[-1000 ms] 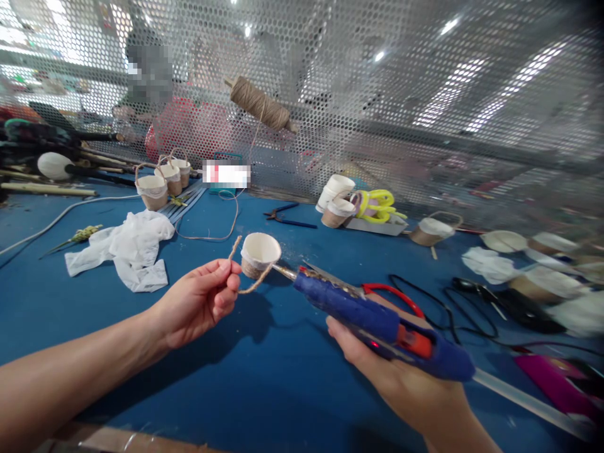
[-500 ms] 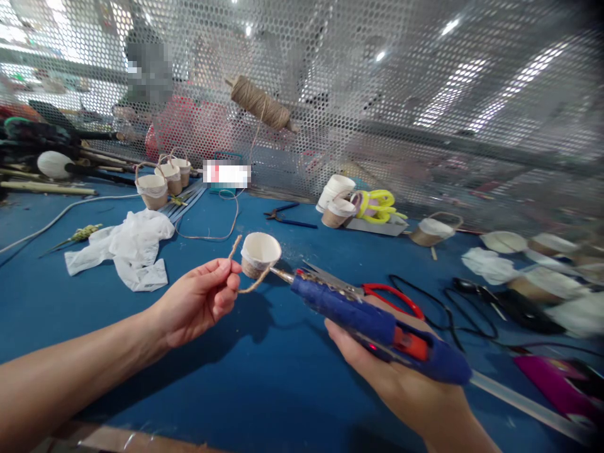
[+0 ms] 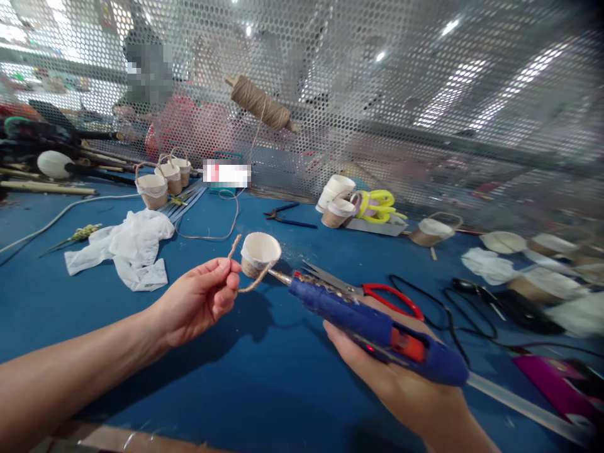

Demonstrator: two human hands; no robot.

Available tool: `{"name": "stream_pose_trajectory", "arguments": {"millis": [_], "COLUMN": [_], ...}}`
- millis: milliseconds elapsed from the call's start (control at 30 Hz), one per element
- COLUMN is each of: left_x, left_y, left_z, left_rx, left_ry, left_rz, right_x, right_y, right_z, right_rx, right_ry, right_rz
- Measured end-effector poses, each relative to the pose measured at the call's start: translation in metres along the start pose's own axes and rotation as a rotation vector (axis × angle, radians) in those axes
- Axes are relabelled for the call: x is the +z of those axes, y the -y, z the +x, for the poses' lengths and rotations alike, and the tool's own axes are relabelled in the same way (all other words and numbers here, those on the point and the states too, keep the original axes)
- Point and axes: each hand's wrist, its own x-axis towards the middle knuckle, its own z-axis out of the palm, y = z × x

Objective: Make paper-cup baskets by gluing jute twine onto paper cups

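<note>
My left hand (image 3: 214, 286) is closed in a pinch on a short piece of twine (image 3: 255, 284). One end of the twine sticks up above the fingers; the other curves across to the side of a small brown cup (image 3: 261, 253) with a white rim. The cup is tilted beside the fingertips, and I cannot tell if hidden fingers touch it. My right hand (image 3: 396, 377) is wrapped round a blue hot glue gun (image 3: 358, 314), with a clear glue stick (image 3: 523, 406) out of its back. Its metal nozzle is at the twine end by the cup's side.
Red-handled scissors (image 3: 394, 299) lie behind the glue gun. Pliers (image 3: 295, 220) and a crumpled white cloth (image 3: 129, 248) are on the blue table (image 3: 264, 390). Several handled cups (image 3: 153, 192) stand at back left. A twine spool (image 3: 262, 104) hangs on the mesh panel (image 3: 377, 94).
The glue gun has shifted very slightly left in my right hand. My left hand, the twine and the cup have hardly moved.
</note>
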Motion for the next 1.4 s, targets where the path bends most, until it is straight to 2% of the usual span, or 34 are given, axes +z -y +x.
{"name": "stream_pose_trajectory", "arguments": {"millis": [200,300,467,767,867,933,1033,1200,1300,1400], "left_x": [0.001,0.002,0.004,0.002,0.002,0.003,0.003,0.003,0.004,0.005], "left_y": [0.000,0.000,0.001,0.001,0.000,0.000,0.000,0.001,0.000,0.000], "left_z": [0.001,0.001,-0.001,-0.001,0.000,0.000,0.000,0.000,-0.001,-0.002], "left_rx": [0.013,0.019,0.026,0.026,0.026,0.025,0.021,0.019,0.016,0.025], "left_ry": [-0.001,-0.016,-0.016,-0.003,0.007,0.013,0.013,0.014,0.004,0.010], "left_rz": [0.002,0.012,0.031,0.022,0.023,0.031,0.037,0.048,0.055,0.087], "right_x": [0.001,-0.002,-0.006,-0.001,-0.002,-0.003,-0.003,-0.002,-0.001,-0.001], "right_y": [-0.006,-0.012,-0.008,-0.015,-0.019,-0.020,-0.017,-0.015,-0.014,-0.012], "right_z": [-0.006,-0.009,-0.003,-0.010,-0.016,-0.018,-0.015,-0.014,-0.016,-0.016], "right_rx": [0.051,0.011,-0.111,-0.032,-0.051,-0.054,-0.018,-0.091,-0.035,0.116], "right_ry": [-0.045,-0.104,0.026,-0.079,-0.109,-0.095,-0.046,-0.054,-0.064,-0.082], "right_rz": [-0.022,-0.090,-0.087,-0.087,-0.165,-0.199,-0.133,-0.178,-0.133,-0.048]}}
